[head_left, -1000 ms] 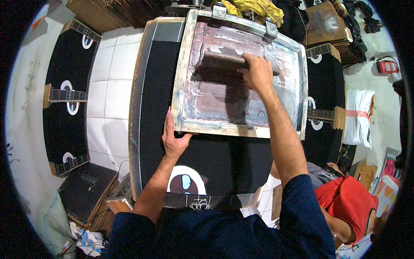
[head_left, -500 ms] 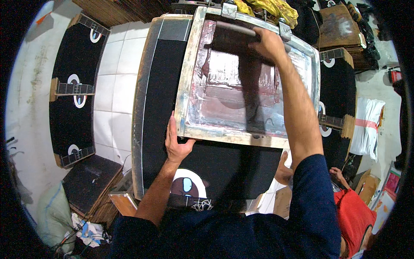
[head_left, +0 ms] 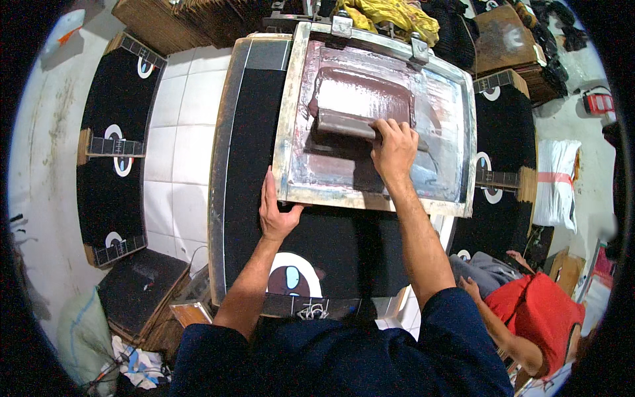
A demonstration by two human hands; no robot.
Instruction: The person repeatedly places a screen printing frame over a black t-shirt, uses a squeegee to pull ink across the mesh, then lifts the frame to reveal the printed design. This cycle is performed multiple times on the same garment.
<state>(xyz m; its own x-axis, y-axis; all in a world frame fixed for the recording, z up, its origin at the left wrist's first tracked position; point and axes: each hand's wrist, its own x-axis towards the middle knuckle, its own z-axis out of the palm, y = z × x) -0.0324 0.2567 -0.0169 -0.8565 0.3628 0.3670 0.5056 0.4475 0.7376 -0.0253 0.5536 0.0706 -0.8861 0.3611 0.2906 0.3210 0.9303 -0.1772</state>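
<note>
Since the earlier frame, the right hand (head_left: 395, 149) and the squeegee (head_left: 347, 126) have come nearer, from the far part of the screen to about its middle. Nearest, a printed eye (head_left: 291, 278), white-ringed with a brown iris and pale blue highlight, lies on black fabric (head_left: 344, 255); to the right is a co-worker in a red top (head_left: 532, 311). Farther, the left hand (head_left: 279, 218) touches the near left corner of the wooden frame (head_left: 344, 200), fingers along its outer side and thumb at the near rail; whether it clasps the wood cannot be told. Within the frame, the mesh (head_left: 317, 178) is smeared pinkish brown and grey. The squeegee, a long dark bar, lies crosswise on it, left end slightly farther; the right hand grasps it right of centre. Beyond it spreads a glossy patch (head_left: 360, 92) edged in thick maroon ink. Farthest, two metal clamps (head_left: 419, 49) sit at the far rail, before a yellow cloth (head_left: 390, 18).
</note>
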